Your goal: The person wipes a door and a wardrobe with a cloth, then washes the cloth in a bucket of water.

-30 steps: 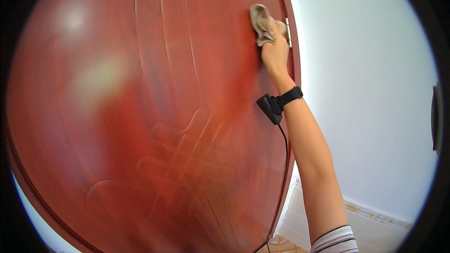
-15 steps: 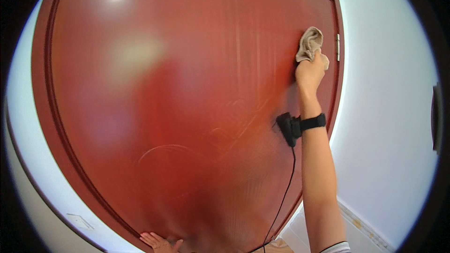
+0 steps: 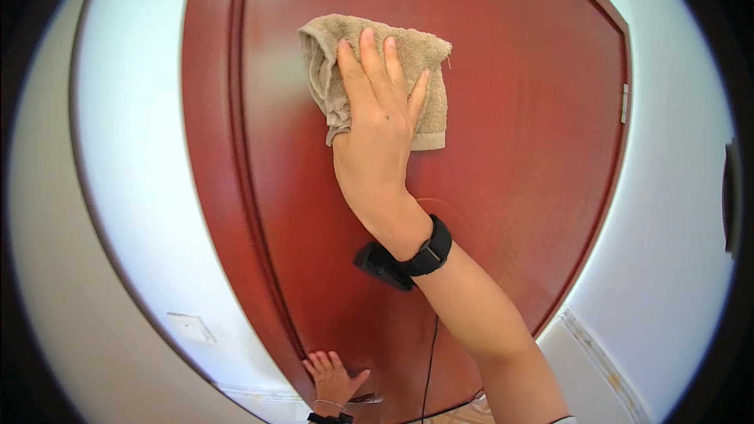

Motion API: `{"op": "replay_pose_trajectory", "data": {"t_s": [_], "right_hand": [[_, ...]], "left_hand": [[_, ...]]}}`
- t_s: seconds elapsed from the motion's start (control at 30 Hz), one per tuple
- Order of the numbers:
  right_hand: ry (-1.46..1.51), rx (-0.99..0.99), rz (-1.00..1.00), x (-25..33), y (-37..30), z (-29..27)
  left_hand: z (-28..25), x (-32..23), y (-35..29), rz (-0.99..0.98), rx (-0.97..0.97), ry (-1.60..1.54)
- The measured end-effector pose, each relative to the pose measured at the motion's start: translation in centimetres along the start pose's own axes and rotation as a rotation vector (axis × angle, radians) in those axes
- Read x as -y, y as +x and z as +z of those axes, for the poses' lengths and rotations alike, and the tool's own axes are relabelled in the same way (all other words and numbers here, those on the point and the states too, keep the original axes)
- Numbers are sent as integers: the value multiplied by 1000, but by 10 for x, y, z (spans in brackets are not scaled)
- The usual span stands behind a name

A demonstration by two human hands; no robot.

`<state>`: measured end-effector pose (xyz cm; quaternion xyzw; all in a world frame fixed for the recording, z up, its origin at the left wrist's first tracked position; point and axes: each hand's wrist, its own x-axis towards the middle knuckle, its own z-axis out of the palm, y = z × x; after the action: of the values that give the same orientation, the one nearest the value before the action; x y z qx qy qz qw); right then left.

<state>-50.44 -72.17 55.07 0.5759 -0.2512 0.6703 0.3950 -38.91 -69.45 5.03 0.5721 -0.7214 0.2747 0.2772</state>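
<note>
A folded beige towel (image 3: pixel 434 71) lies against the upper part of a reddish-brown door (image 3: pixel 518 133). My right hand (image 3: pixel 377 114) presses it to the surface, fingers spread over the cloth and the thumb hidden. The towel bunches into folds on its left side. Low on the door's left edge, my left hand (image 3: pixel 331 381) rests with fingers apart and holds nothing. Beside its thumb is a metal door handle (image 3: pixel 366 398), partly visible.
A black strap (image 3: pixel 432 247) with a dark device (image 3: pixel 382 265) is on my right wrist; a thin black cable (image 3: pixel 430 361) hangs below. A hinge (image 3: pixel 625 104) is on the door's right side. Left of the frame, a wall plate (image 3: pixel 191 327) is on the white wall.
My right hand has swept the towel from the door's right edge to the left, and the towel has spread from a bunch into a flatter fold. The view has shifted, showing more of my left hand.
</note>
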Motion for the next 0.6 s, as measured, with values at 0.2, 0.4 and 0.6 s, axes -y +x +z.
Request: {"op": "replay_pose_trajectory", "data": {"t_s": [0.2, 0.4, 0.6], "right_hand": [[70, 121, -175, 39, -8, 38], [169, 285, -299, 12, -33, 24], [314, 443, -623, -31, -34, 10]], "left_hand": [[-18, 5, 3, 1, 167, -190], [13, 7, -14, 75, 156, -164], [27, -11, -16, -59, 270, -155]]}}
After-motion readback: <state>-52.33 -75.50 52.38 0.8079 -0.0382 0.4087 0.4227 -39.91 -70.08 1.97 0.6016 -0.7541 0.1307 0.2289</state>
